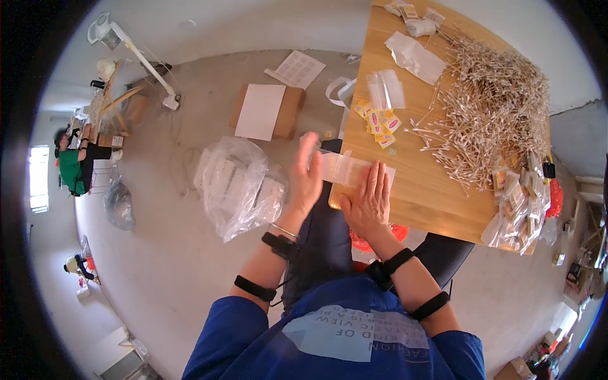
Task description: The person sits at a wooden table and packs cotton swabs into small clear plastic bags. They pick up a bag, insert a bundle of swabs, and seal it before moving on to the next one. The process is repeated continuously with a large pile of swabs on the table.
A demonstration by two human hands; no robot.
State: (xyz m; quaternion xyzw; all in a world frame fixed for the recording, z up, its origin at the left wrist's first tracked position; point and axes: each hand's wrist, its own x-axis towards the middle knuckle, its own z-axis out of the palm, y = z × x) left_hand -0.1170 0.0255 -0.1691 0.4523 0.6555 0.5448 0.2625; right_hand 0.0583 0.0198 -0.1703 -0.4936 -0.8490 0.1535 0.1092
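A clear plastic packet (pixel 347 170) with what look like cotton swabs in it lies at the table's near left corner, its left end reaching past the edge. My right hand (pixel 372 199) rests flat on the packet's right part, fingers stretched. Beside the left end is my left hand (pixel 306 180), thumb apart from its upright fingers; the fingertips are smeared by motion. I cannot tell whether it touches the packet. Farther along the table are yellow-and-white printed cards (pixel 380 121) and a stack of clear plastic sleeves (pixel 386 90).
A big heap of loose cotton swabs (pixel 494 107) covers the table's (pixel 421 193) right side. Filled packets (pixel 516 206) lie at its near right corner. On the floor are a clear plastic bag (pixel 237 183) and a cardboard box (pixel 289 111). Another person (pixel 73 164) sits far left.
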